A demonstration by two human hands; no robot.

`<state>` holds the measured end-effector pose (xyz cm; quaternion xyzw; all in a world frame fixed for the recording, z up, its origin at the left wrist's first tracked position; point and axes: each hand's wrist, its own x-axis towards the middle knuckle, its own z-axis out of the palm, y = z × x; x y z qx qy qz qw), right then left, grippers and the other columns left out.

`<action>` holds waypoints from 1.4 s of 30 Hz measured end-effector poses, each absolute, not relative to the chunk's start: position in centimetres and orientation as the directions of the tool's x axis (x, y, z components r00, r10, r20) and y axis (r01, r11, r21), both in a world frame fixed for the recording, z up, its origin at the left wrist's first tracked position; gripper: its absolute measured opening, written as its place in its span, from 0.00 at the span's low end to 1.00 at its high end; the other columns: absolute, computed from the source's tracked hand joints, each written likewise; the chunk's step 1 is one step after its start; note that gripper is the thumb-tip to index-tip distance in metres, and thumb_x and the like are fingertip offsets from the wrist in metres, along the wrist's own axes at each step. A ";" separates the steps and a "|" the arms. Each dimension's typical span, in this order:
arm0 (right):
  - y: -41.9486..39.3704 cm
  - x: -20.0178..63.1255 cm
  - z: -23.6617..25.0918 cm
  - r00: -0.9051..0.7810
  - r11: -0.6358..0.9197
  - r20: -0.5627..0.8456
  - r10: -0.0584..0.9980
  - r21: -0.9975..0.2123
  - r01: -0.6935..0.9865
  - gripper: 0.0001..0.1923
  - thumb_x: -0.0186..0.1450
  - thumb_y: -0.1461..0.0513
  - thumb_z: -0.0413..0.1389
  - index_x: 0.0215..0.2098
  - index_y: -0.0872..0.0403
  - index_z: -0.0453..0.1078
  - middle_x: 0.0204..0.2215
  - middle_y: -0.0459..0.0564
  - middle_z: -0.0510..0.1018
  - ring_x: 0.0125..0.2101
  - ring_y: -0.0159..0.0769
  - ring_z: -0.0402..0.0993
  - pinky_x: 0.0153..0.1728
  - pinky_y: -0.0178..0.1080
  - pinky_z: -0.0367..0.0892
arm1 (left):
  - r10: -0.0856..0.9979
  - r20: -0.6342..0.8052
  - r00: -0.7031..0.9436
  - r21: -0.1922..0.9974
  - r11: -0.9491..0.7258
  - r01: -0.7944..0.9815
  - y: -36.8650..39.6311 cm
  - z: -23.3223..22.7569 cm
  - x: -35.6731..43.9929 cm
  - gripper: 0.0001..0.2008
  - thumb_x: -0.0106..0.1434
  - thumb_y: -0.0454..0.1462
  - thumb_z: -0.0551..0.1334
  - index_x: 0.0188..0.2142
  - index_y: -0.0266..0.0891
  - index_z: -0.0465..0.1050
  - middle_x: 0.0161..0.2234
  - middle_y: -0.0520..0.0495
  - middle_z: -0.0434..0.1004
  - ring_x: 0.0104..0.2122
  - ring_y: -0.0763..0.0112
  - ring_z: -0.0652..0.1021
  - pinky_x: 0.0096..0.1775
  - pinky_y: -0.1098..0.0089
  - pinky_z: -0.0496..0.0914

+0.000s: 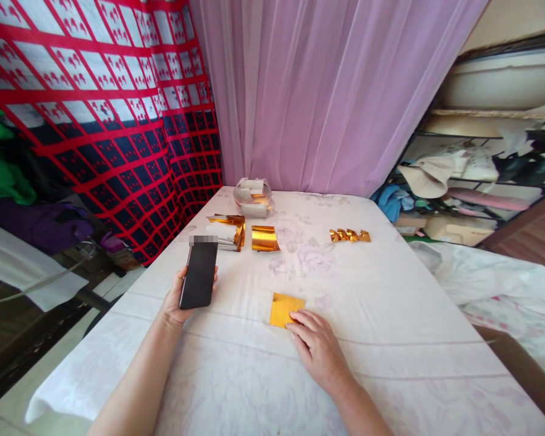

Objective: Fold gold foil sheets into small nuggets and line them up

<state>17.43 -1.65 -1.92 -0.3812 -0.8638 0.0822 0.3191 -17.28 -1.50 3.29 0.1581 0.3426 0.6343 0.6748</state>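
Observation:
My left hand (pixel 178 303) is wrapped round a black smartphone (pixel 200 275), held tilted over the left part of the table. Resting on the tabletop, my right hand (pixel 320 345) has its fingers stretched out, with the fingertips on the lower right corner of a square gold foil sheet (pixel 284 310). Farther back lies a slightly curled piece of gold foil (pixel 265 238). To its left is a stack of gold and white sheets (pixel 229 233), partly hidden by the phone. A row of small folded gold foil pieces (pixel 350 235) lies at the back right.
A clear plastic bag (pixel 253 197) with papers in it stands at the table's back edge. A pale flowered cloth covers the table (pixel 381 290). Behind hangs a purple curtain (pixel 309 91); a checked red cloth (pixel 163 121) hangs at left. Crowded shelves (pixel 485 188) stand right.

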 end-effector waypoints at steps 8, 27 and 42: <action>-1.7 17.5 -1.9 -0.512 0.699 0.487 0.708 -0.378 0.607 0.13 0.66 0.66 0.50 0.42 0.49 0.76 0.46 0.51 0.78 0.48 0.42 0.72 0.50 0.49 0.68 | 0.978 -0.203 0.053 0.591 0.165 -0.790 -1.7 3.9 -17.1 0.31 0.61 0.47 0.58 0.60 0.35 0.61 0.49 0.36 0.77 0.44 0.55 0.79 0.44 0.56 0.75; -1.6 17.5 -2.2 -0.513 0.695 0.481 0.712 -0.373 0.615 0.13 0.67 0.65 0.50 0.42 0.49 0.75 0.46 0.51 0.78 0.48 0.43 0.72 0.50 0.50 0.69 | 0.915 -0.057 -0.399 0.889 0.229 0.396 -0.3 5.2 -19.9 0.32 0.57 0.52 0.61 0.58 0.40 0.65 0.53 0.39 0.74 0.53 0.52 0.73 0.52 0.58 0.67; -1.7 17.2 -1.8 -0.497 0.675 0.466 0.732 -0.403 0.618 0.13 0.65 0.67 0.51 0.44 0.51 0.75 0.46 0.51 0.78 0.49 0.42 0.72 0.52 0.49 0.68 | 0.862 0.095 -0.499 0.072 0.494 0.867 -0.7 3.0 -18.9 0.29 0.64 0.51 0.52 0.60 0.37 0.64 0.54 0.34 0.70 0.50 0.43 0.72 0.46 0.52 0.67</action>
